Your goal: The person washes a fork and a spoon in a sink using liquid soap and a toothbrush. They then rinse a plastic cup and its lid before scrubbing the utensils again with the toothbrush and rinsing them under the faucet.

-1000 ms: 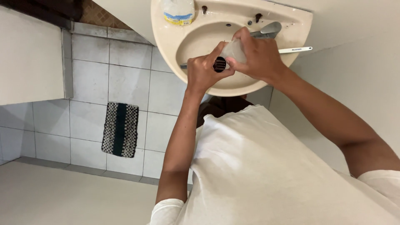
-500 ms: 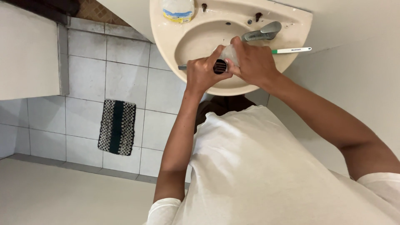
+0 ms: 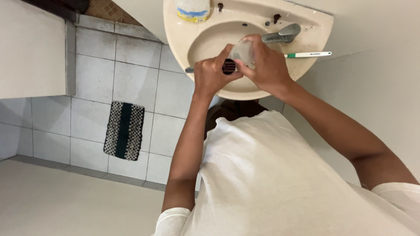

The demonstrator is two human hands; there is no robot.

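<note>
both hands grip clear cup, dark slotted disc at mouth.

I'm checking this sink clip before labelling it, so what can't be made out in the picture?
- Pale object in the right hand: head view, mostly covered by its fingers; its kind is unclear.
- Round dark slotted piece: partly covered by the left hand.
- Plastic container on the sink rim: cut off by the top edge.
- Toothbrush: one end hidden behind the right hand.
</note>
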